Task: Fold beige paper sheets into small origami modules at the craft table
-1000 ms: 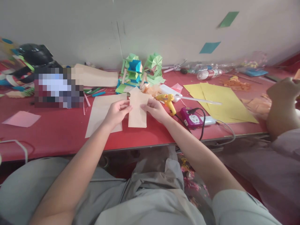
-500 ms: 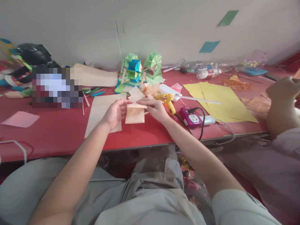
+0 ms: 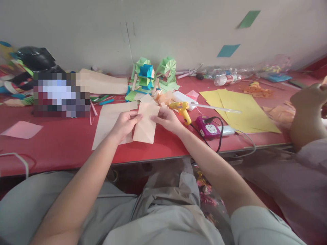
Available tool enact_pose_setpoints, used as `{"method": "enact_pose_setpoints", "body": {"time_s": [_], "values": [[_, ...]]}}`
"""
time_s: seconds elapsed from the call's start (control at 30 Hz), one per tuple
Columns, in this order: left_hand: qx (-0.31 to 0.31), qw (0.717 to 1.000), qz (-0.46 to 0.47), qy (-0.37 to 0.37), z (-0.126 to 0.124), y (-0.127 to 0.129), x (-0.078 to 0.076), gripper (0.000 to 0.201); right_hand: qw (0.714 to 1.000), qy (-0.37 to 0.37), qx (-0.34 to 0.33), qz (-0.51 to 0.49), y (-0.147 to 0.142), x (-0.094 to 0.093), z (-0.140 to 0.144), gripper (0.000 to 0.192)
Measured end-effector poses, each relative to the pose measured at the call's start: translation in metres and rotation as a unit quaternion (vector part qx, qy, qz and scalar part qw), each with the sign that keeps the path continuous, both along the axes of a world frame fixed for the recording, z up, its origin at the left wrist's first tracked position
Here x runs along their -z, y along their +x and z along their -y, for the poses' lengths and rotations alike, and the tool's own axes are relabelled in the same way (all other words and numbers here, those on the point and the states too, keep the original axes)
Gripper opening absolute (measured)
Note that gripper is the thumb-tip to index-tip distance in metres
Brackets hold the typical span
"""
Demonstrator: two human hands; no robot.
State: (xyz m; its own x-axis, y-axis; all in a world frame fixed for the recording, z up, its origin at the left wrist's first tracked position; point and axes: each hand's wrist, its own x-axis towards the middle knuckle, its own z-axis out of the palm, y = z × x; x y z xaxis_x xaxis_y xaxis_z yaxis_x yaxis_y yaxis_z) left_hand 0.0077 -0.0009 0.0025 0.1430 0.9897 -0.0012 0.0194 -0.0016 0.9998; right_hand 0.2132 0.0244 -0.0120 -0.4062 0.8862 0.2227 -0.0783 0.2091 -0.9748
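Observation:
A creased, pale peach sheet of paper (image 3: 146, 124) is held between my two hands above the red table. My left hand (image 3: 125, 124) pinches its left edge, thumb on top. On the opposite edge my right hand (image 3: 168, 119) grips the paper with the thumb in front and the fingers behind. Beneath my left hand lies a larger cream sheet (image 3: 107, 119). Just right of my right hand rests a yellow glue gun (image 3: 182, 110) with a clear glue stick (image 3: 217, 108) in its back. Crumpled peach paper pieces (image 3: 163, 97) sit behind my hands.
Green and blue folded paper models (image 3: 146, 76) stand at the back. A purple power strip (image 3: 208, 128) with cords lies near the front edge. Yellow sheets (image 3: 240, 109) and plastic bottles (image 3: 227, 80) are to the right. Another person's arm (image 3: 308, 112) reaches in at far right.
The peach paper, folded over before, is now opened out into a longer piece. My hands have shifted down slightly and hold its two side edges.

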Motion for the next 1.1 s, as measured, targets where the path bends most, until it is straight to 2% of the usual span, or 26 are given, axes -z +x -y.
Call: {"method": "enact_pose_setpoints", "body": {"time_s": [0.13, 0.27, 0.37, 0.43, 0.5, 0.57, 0.7, 0.8, 0.93, 1.1], "values": [[-0.012, 1.000, 0.022, -0.005, 0.001, 0.002, -0.005, 0.039, 0.998, 0.034, 0.032, 0.031, 0.002, 0.008, -0.005, 0.039], [0.013, 0.996, 0.058, -0.068, 0.004, 0.002, -0.014, 0.031, 0.991, 0.123, 0.030, 0.035, 0.005, 0.011, -0.009, 0.027], [0.031, 0.991, 0.089, -0.099, 0.005, 0.002, -0.018, 0.034, 0.984, 0.176, 0.016, 0.030, 0.005, 0.009, -0.008, 0.031], [0.031, 0.993, 0.078, -0.084, 0.006, 0.001, -0.017, 0.037, 0.982, 0.187, 0.014, 0.035, 0.005, 0.006, -0.006, 0.036], [0.023, 0.998, 0.036, -0.042, 0.006, 0.002, -0.016, 0.040, 0.983, 0.176, 0.011, 0.045, 0.005, 0.003, -0.003, 0.037], [0.018, 1.000, -0.007, -0.001, 0.006, 0.002, -0.014, 0.047, 0.990, 0.132, -0.001, 0.053, 0.006, 0.000, -0.001, 0.036], [0.016, 0.999, -0.038, 0.022, 0.007, 0.003, -0.014, 0.047, 0.998, 0.035, -0.016, 0.045, 0.004, -0.003, 0.001, 0.029], [0.009, 0.999, -0.036, 0.020, 0.007, 0.005, -0.013, 0.046, 0.998, 0.051, 0.002, 0.046, 0.001, 0.000, -0.001, 0.032], [-0.037, 0.998, -0.037, 0.027, 0.004, 0.004, -0.008, 0.046, 0.997, 0.069, 0.009, 0.033, 0.001, 0.007, -0.005, 0.034], [-0.041, 0.997, -0.055, 0.038, 0.001, 0.001, -0.003, 0.049, 0.997, 0.061, -0.023, 0.038, 0.003, 0.008, -0.007, 0.038]]}}
